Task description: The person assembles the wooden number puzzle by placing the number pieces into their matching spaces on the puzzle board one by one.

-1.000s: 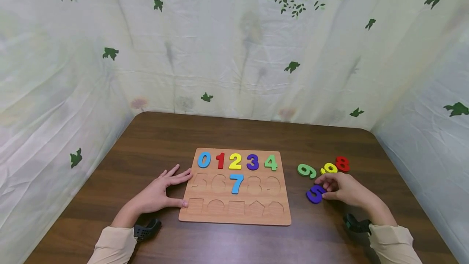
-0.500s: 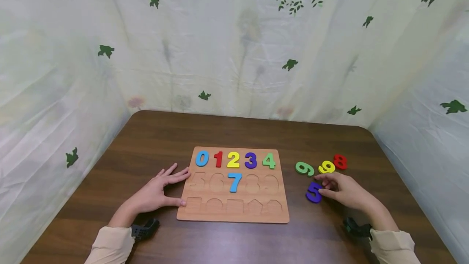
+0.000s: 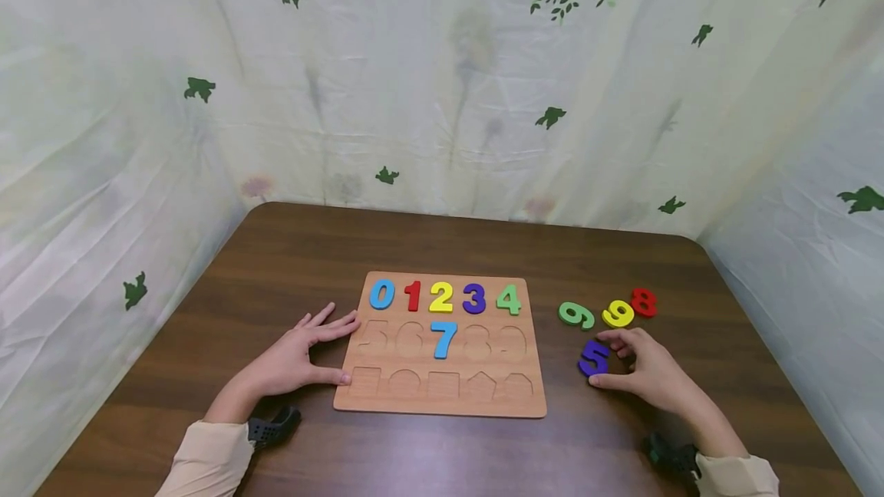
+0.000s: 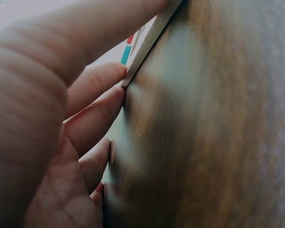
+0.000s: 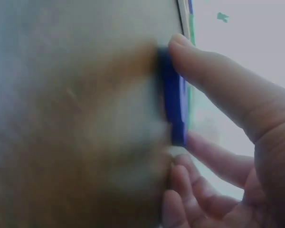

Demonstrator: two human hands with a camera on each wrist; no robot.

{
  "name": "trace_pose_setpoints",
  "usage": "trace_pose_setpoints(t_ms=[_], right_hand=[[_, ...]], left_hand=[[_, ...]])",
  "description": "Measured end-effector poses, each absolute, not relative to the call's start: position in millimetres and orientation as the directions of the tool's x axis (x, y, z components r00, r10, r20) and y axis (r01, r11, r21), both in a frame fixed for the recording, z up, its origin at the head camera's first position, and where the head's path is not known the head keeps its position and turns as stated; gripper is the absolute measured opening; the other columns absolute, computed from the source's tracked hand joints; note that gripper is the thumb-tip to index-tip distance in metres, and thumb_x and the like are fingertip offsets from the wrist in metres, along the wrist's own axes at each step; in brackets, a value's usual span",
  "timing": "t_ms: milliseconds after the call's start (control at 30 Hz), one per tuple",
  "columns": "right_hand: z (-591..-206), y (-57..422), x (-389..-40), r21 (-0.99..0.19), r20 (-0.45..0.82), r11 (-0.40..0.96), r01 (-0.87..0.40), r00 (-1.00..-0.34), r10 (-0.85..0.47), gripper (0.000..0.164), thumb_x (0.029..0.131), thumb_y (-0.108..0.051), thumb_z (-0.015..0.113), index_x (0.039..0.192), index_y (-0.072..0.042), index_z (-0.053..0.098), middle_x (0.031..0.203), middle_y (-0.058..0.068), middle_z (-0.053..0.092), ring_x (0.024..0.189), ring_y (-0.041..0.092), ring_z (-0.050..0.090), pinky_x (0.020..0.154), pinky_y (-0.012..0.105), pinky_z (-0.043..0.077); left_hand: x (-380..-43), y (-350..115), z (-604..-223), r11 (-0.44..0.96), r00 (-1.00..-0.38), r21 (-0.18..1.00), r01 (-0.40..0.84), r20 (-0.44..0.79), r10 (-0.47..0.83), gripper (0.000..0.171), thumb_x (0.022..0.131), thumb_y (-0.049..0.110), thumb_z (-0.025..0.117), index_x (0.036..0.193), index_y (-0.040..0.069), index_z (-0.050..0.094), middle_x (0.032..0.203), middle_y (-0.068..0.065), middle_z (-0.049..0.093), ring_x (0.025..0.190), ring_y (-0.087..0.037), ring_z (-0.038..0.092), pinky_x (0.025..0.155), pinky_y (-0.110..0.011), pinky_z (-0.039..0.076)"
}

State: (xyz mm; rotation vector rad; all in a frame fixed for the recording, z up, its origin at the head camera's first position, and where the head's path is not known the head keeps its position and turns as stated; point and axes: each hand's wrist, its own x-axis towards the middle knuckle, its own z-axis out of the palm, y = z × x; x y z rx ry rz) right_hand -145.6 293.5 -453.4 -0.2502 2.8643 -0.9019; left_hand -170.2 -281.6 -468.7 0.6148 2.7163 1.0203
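Note:
A wooden number board [image 3: 442,397] lies flat on the table, with 0 to 4 in its top row and a light-blue 7 [image 3: 444,340] below them. My left hand [image 3: 293,359] touches the board's left edge with thumb and fingertips, fingers extended and spread; the left wrist view shows the fingertips against that edge. To the right of the board, my right hand [image 3: 645,365] pinches a purple number 5 [image 3: 594,359] by its ends between thumb and index finger. In the right wrist view the 5 [image 5: 175,99] appears edge-on, close to the tabletop.
Beyond the right hand lie a green 6- or 9-shaped piece [image 3: 576,315], a yellow 9-like piece [image 3: 618,314] and a red 8 [image 3: 644,302]. Several vacant recesses show in the board's lower rows. A white curtain [image 3: 414,98] with leaf prints hangs behind the brown table [image 3: 442,459].
My right thumb has moved to the near end of the 5, and the hand now spans the piece, which has turned slightly. The left hand stays at the board's edge.

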Motion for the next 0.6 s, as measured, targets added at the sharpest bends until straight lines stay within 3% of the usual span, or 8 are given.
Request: trace_pose_setpoints(t_ms=[200,600], right_hand=[[-456.5,290.1,-142.4,-0.577,-0.055,0.81,-0.108,-0.984,-0.17,0.069,0.08,-0.044,0.095,0.133,-0.007,0.071,0.122,0.011,0.065,0.108,0.023,0.06,0.087,0.034,0.055],[-458.2,289.8,-140.1,-0.58,-0.036,0.807,-0.108,-0.987,-0.159,0.064,0.079,-0.043,0.096,0.129,-0.009,0.073,0.121,0.009,0.067,0.106,0.021,0.06,0.084,0.032,0.055]], left_hand=[[-170.7,-281.7,-467.1,0.679,-0.897,0.66,0.323,-0.016,0.442,0.089,0.079,0.05,0.093,0.155,0.019,0.06,0.167,-0.007,0.051,0.165,-0.05,0.015,0.129,-0.077,0.006],[-170.5,-281.9,-468.2,0.678,-0.896,0.658,0.329,-0.009,0.443,0.088,0.079,0.05,0.094,0.155,0.02,0.061,0.166,-0.008,0.052,0.165,-0.051,0.016,0.128,-0.078,0.006]])
